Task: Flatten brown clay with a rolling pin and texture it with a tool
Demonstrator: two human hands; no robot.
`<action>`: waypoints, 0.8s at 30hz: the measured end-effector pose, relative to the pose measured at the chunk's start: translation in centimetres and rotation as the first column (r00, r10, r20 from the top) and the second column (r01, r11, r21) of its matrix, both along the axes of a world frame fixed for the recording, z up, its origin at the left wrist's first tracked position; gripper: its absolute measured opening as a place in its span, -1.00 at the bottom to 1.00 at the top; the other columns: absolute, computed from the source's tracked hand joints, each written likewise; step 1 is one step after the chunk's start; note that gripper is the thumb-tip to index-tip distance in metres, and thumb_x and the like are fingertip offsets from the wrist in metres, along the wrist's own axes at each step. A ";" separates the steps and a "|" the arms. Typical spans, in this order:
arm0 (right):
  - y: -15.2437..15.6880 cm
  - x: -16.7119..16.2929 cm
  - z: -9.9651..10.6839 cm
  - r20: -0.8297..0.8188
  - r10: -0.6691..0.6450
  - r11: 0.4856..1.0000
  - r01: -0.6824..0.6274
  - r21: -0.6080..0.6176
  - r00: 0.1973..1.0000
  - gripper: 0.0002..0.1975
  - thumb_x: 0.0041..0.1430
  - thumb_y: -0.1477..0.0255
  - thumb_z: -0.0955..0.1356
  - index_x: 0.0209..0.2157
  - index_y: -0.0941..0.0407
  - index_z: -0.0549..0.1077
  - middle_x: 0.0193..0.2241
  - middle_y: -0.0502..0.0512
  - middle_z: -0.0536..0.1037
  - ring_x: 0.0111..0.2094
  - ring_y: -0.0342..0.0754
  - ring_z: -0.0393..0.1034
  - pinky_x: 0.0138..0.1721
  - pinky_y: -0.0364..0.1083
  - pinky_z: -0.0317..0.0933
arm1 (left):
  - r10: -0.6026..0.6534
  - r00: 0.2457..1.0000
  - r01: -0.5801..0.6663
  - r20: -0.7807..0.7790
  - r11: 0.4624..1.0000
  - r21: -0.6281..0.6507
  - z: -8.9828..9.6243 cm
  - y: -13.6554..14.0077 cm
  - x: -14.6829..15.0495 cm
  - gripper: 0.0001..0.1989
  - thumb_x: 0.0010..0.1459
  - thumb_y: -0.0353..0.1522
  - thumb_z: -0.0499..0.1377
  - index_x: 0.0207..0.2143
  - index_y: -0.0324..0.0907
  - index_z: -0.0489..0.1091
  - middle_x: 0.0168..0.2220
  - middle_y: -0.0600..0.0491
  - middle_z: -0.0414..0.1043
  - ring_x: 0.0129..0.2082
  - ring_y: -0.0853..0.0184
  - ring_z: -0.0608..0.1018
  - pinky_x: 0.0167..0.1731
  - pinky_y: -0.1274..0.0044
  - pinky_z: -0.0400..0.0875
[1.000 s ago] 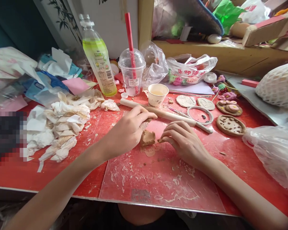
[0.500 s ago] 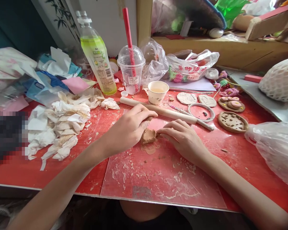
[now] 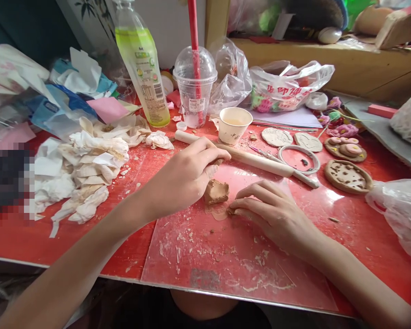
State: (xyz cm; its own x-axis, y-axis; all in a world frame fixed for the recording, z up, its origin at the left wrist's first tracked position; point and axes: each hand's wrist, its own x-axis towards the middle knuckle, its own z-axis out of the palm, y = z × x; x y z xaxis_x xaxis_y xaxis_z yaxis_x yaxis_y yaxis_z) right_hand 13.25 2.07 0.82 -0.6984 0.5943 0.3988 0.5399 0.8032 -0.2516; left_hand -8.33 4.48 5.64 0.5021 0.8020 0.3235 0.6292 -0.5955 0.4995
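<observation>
A brown lump of clay [image 3: 216, 192] stands on a clear plastic sheet [image 3: 178, 269] between my hands. My left hand [image 3: 187, 176] curls just to its left, fingers closed on a small piece of clay [image 3: 219, 161]. To the lump's right, my right hand [image 3: 270, 208] is closed at the fingertips on a little clay bit [image 3: 230, 211] close to the sheet. Behind both hands lies a wooden rolling pin [image 3: 260, 160]. A paper cup [image 3: 234, 125] of cloudy liquid stands just beyond the pin.
Crumpled tissues [image 3: 89, 169] cover the left side. A green drink bottle [image 3: 144, 77] and a domed plastic cup [image 3: 194, 91] stand at the back. Flat clay discs [image 3: 276, 137], a clay ring [image 3: 317, 160] and a rimmed clay dish [image 3: 348, 177] lie right, near a plastic bag [image 3: 397, 214].
My right hand has drawn away from the clay lump, down and to the right, with the clay bit at its fingertips. My left hand keeps its small piece. The view has shifted slightly.
</observation>
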 end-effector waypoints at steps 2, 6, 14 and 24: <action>0.0 0.0 0.1 0.011 0.002 1.000 -0.001 -0.025 1.000 -0.84 0.25 0.44 0.26 -0.26 0.11 0.48 -0.31 0.11 0.51 -0.28 -0.05 0.31 -0.26 -0.06 0.23 | 0.000 1.000 0.000 0.000 1.000 0.008 0.1 -0.1 0.0 -0.71 0.23 -0.50 -0.04 -0.07 -0.14 0.36 -0.06 0.03 0.36 -0.05 0.36 0.42 -0.01 0.49 0.36; 0.2 0.1 0.0 0.035 0.002 1.000 -0.003 0.020 0.999 -0.82 0.26 0.42 0.25 -0.32 0.12 0.47 -0.36 0.12 0.51 -0.31 -0.05 0.31 -0.29 -0.05 0.22 | 0.000 1.000 0.000 -0.006 1.000 0.012 0.1 -0.1 0.0 -0.73 0.23 -0.50 -0.03 -0.10 -0.14 0.37 -0.10 0.03 0.38 -0.08 0.35 0.44 -0.04 0.48 0.38; 0.7 0.1 1.1 -0.274 -0.252 0.958 0.200 -0.205 0.928 -0.83 0.24 0.38 0.28 -0.39 0.09 0.45 -0.40 0.09 0.51 -0.34 -0.09 0.36 -0.31 -0.07 0.26 | -0.027 0.996 0.030 0.084 0.999 -0.025 0.0 -0.2 0.3 -0.73 0.25 -0.46 -0.01 -0.05 -0.12 0.35 -0.08 0.09 0.44 -0.09 0.39 0.48 -0.06 0.52 0.38; 4.2 -2.8 3.5 -0.435 -0.544 0.424 -0.212 -0.880 0.717 -0.75 0.19 0.30 0.30 -0.44 0.18 0.44 -0.58 0.03 0.43 -0.64 -0.24 0.24 -0.63 -0.19 0.18 | 0.066 0.957 -0.052 0.284 0.997 -0.058 0.5 -0.2 0.1 -0.79 0.20 -0.42 0.08 -0.10 -0.15 0.34 -0.14 0.06 0.44 -0.16 0.42 0.49 -0.13 0.54 0.45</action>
